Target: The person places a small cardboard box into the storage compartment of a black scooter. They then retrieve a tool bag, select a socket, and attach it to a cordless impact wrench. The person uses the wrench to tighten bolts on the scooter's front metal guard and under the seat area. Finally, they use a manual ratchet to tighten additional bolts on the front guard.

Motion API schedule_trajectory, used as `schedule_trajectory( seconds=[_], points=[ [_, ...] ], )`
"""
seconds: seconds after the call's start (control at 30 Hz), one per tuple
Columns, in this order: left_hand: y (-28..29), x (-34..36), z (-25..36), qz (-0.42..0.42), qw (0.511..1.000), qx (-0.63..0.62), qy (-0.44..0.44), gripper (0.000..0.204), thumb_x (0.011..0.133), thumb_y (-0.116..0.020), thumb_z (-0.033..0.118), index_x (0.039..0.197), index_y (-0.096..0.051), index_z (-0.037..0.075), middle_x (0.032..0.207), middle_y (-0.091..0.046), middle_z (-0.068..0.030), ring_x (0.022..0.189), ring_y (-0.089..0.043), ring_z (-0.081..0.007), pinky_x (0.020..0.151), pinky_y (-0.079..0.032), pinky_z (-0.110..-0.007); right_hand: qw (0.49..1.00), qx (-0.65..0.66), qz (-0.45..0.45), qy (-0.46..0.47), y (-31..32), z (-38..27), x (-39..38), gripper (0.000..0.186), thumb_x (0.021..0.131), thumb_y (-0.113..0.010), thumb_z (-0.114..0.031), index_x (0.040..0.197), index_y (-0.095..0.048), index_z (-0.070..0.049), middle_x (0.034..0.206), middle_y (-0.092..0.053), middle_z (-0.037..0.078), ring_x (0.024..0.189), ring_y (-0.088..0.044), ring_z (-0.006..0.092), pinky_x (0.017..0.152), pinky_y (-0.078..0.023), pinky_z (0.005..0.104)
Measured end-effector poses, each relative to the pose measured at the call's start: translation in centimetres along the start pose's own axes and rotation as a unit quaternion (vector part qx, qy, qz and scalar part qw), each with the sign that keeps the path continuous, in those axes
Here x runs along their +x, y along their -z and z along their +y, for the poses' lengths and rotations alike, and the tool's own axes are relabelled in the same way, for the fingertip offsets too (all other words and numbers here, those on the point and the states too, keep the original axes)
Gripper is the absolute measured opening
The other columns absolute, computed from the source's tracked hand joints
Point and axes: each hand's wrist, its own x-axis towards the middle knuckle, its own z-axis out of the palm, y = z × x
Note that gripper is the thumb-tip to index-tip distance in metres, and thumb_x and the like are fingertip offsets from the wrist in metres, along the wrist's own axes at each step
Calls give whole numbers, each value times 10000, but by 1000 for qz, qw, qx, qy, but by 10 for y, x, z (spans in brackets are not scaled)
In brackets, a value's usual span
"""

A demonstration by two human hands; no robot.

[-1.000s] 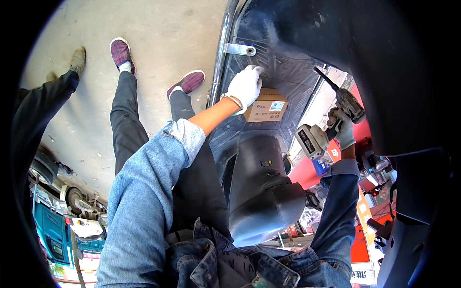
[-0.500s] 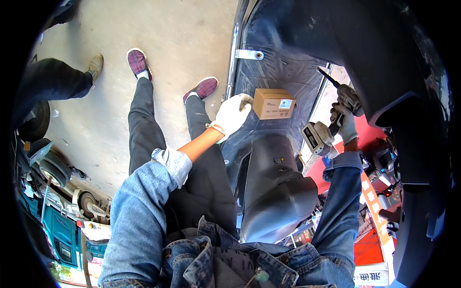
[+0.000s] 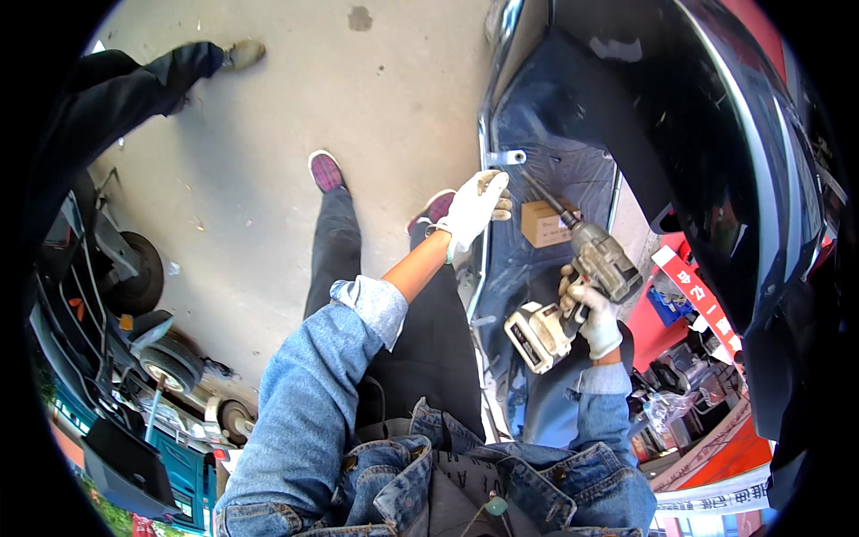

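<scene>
My left hand (image 3: 471, 211), in a white glove, is just below a silver bracket (image 3: 506, 157) on the scooter's edge, fingers curled; anything they hold is too small to make out. Gripped in my gloved right hand (image 3: 586, 313) is a cordless impact driver (image 3: 601, 259) with a pale battery. Its long socket shaft (image 3: 546, 196) points up-left toward the bracket, its end close to my left fingertips; whether they touch I cannot tell. A cardboard box (image 3: 543, 229) lies on the dark floorboard (image 3: 508, 259), partly hidden behind the driver.
Another person's legs (image 3: 152, 76) are at upper left on the concrete ground (image 3: 268, 107). Parked vehicles with wheels (image 3: 165, 358) stand at lower left. A large black body panel (image 3: 716, 134) fills the upper right, with red signboards (image 3: 689, 295) and clutter beyond it.
My view has shifted. The driver has swung left, bringing its shaft from the right side over the box toward my left hand. My left hand has risen again. The other person's legs have moved.
</scene>
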Motion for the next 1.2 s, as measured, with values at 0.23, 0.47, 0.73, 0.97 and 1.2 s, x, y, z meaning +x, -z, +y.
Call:
schedule_trajectory(
  seconds=[0.23,0.47,0.73,0.97,1.2],
  points=[
    [24,-60,167,-48,998,-38,-10,328,938,-524,224,1178,-476,6,1053,-571,-130,884,-607,-185,792,-538,-339,995,54,-72,51,-137,-34,-34,431,737,-659,-73,1134,-533,36,838,-604,76,637,-549,112,593,-445,222],
    [-88,-125,268,-222,958,-179,-20,222,915,-555,234,1079,-529,86,1094,-561,-97,1055,-539,-245,996,-412,-468,960,171,-141,168,-196,-108,-63,438,736,-692,-15,1156,-569,-24,1012,-630,76,832,-612,133,719,-511,262],
    [-106,-139,256,-269,960,-4,-81,198,909,-535,118,1104,-527,81,1131,-585,-96,1133,-521,-260,1040,-393,-471,897,278,-275,207,-194,-56,-16,417,753,-657,-53,1155,-563,4,1010,-639,117,803,-637,155,673,-535,256],
    [-104,-144,258,-289,943,123,-108,216,932,-495,109,1145,-475,76,1203,-532,-146,1197,-468,-330,1004,-420,-469,851,386,-276,226,-205,-38,-5,472,733,-626,-53,1190,-535,19,1021,-636,145,802,-646,189,642,-527,260],
    [-129,-145,250,-336,875,327,-121,245,922,-533,104,1143,-447,45,1140,-559,-175,1083,-550,-309,960,-441,-437,777,491,-197,342,-235,-6,13,426,701,-710,-181,1054,-599,30,868,-647,141,669,-646,194,621,-532,291]
  ],
)
